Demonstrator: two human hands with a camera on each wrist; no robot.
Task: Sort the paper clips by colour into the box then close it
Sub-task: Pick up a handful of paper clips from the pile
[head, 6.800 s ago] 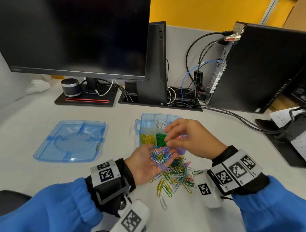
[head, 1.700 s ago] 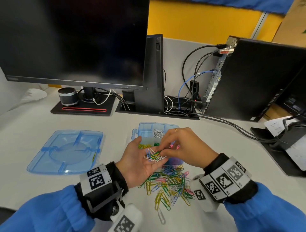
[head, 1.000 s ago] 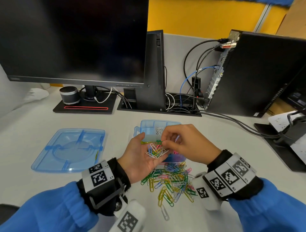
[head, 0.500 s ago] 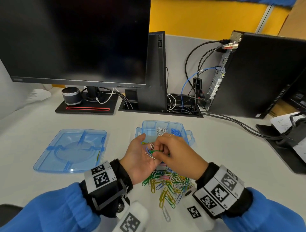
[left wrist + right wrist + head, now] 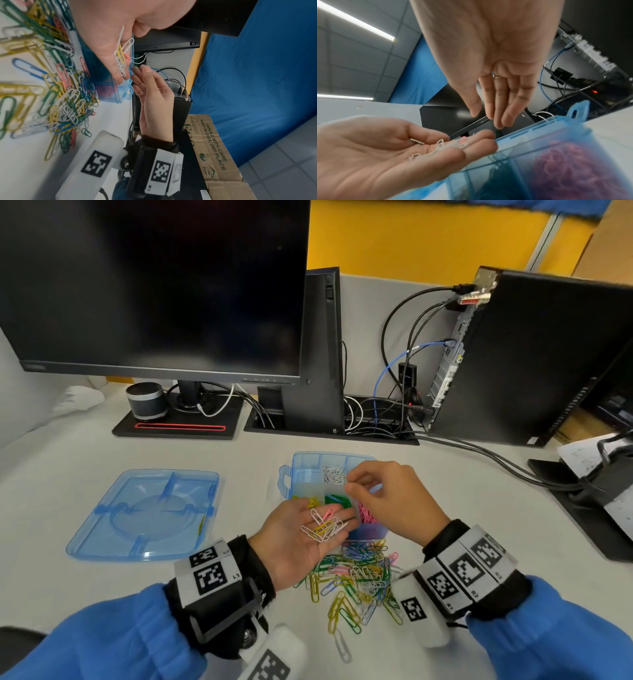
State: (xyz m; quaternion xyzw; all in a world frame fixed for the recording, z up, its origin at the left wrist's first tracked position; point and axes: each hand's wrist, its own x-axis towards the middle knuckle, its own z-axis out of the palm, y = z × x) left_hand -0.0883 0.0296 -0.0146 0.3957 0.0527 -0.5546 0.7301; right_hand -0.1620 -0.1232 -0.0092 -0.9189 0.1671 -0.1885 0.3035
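My left hand [image 5: 291, 542] lies palm up at the near edge of the blue compartment box [image 5: 301, 470], carrying a few white, yellow and pink paper clips [image 5: 322, 529] on its straight fingers. My right hand [image 5: 394, 501] hovers over the box, fingers relaxed and holding nothing, as the right wrist view shows [image 5: 488, 54]. The box holds white clips [image 5: 334, 474], yellow clips [image 5: 313, 502], green clips [image 5: 337, 499] and pink clips [image 5: 368, 513]. A mixed pile of clips [image 5: 356, 580] lies on the table between my wrists. The box lid [image 5: 147, 515] rests open-side up to the left.
A monitor [image 5: 154, 285] and small speaker [image 5: 145, 405] stand at the back left. A computer tower [image 5: 534, 354] with cables [image 5: 479, 453] is at the back right. A black stand with papers [image 5: 589, 494] sits at the right edge.
My right hand has lifted off my left palm and moved up over the box, opening with nothing in it. The green clip is gone from my palm.
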